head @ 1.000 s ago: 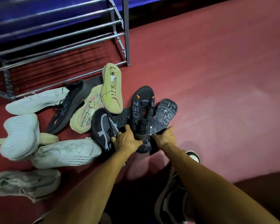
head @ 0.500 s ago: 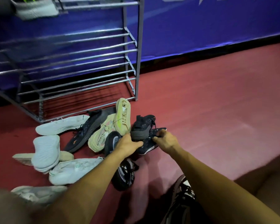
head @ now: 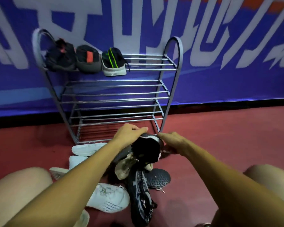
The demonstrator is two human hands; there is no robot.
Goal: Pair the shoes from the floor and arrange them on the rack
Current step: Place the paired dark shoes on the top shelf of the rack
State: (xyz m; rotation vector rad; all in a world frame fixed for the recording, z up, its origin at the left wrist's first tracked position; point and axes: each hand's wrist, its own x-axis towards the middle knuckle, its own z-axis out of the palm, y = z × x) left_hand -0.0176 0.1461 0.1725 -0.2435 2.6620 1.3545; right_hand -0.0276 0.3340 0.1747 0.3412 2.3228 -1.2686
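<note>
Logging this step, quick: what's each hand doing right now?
Left hand: holding the black shoe from above.
Right hand: holding the same shoe's right side; anything beneath is hidden.

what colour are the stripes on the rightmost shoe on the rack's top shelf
Neon green; the rightmost shoe is black, white-soled. Head view.

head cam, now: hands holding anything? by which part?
Both hands grip black shoes held together: left hand curled over the white-edged top, right hand on the right side. Heel or toe: too dark to tell.
</note>
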